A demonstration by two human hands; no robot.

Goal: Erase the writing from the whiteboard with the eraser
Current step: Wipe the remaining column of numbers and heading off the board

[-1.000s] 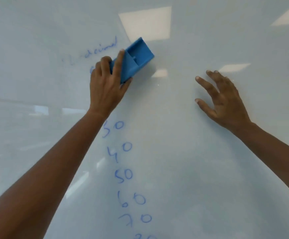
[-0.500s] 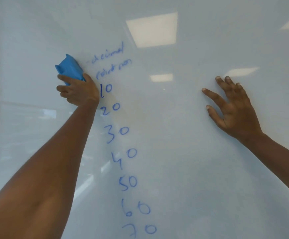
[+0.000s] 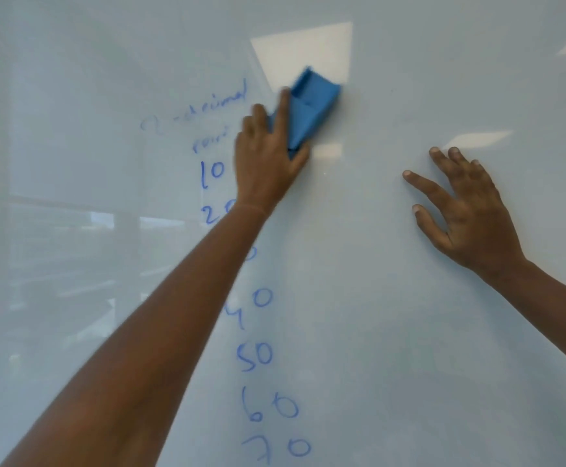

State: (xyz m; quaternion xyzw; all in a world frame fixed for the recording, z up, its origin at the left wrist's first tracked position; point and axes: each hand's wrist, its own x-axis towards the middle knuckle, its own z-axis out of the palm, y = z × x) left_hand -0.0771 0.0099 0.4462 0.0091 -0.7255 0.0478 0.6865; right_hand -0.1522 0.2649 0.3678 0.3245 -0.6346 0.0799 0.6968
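A glossy whiteboard (image 3: 409,332) fills the view. My left hand (image 3: 268,163) grips a blue eraser (image 3: 312,106) pressed to the board, up and right of the faded blue words (image 3: 214,106) at the top. Below them a column of blue numbers (image 3: 254,355) runs down from 10 to 70; my left forearm hides parts of 20, 30 and 40. My right hand (image 3: 470,210) rests flat against the board at the right, fingers spread, holding nothing.
Ceiling lights reflect in the board as bright patches (image 3: 305,48) above the eraser and to the right (image 3: 477,138). Faint reflections of a room show at the left.
My left hand has swept the eraser from the left of the words back to the right, across the top lines. The second line of words is now partly wiped. My right hand stays in place.
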